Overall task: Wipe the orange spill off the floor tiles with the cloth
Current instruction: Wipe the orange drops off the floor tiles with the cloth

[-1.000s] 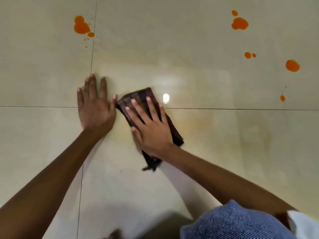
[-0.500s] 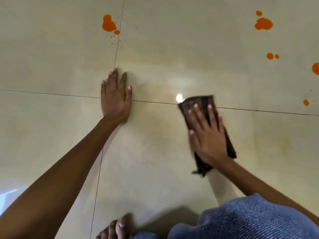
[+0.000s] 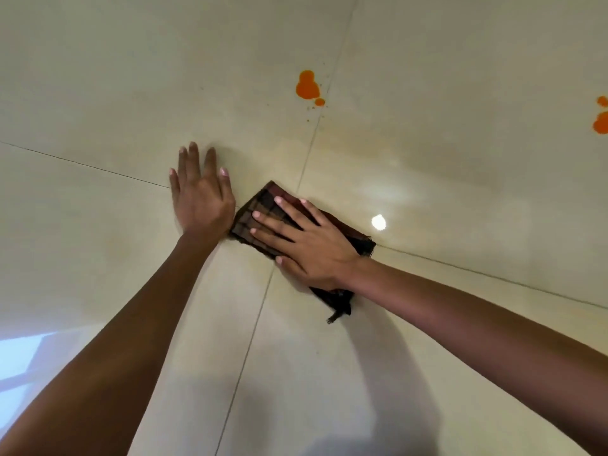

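The dark checked cloth (image 3: 263, 210) was pressed flat under the spread right hand (image 3: 309, 245); the left hand (image 3: 200, 199) lay open on the tile (image 3: 98, 126).

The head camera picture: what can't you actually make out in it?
- Floor under the cloth: hidden by the cloth and the right hand pressed flat on it, so any orange there is unseen.
- Orange spots at the right edge: cut off by the frame, extent unknown.
- Tile under the left hand: covered by the palm.
- Specks below the orange blot: too small to count.
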